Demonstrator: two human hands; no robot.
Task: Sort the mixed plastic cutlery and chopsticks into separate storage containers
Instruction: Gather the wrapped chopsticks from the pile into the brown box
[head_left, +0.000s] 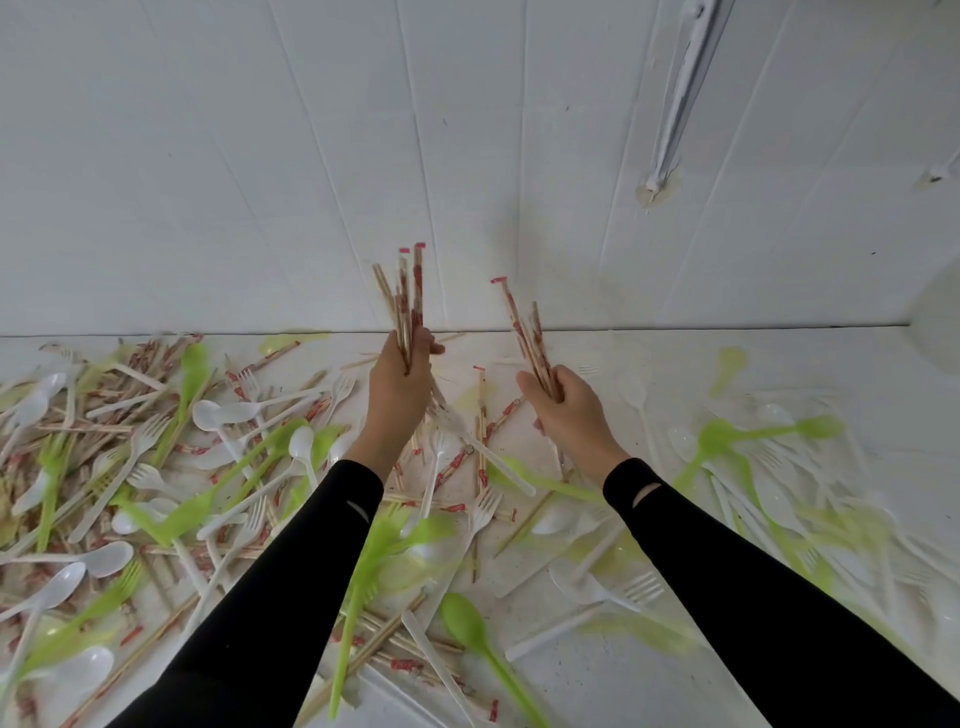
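1. The left hand (397, 387) gripped an upright bundle of chopsticks (410, 296). The right hand (574, 410), just apart, clutched a smaller bundle (522, 327) leaning left. Both arms wore black sleeves (291, 571).
2. Beneath and between the hands lay loose paper-wrapped chopsticks (483, 410) and a white fork (480, 512).
3. Mixed cutlery spread across the white surface (857, 374): a dense heap (130, 467) to the left, a green spoon (465, 623) near the sleeves, and blurred green and white pieces (753, 467) to the right.
4. Behind, the surface met a white panelled wall (260, 182) carrying a painted pipe (675, 104).
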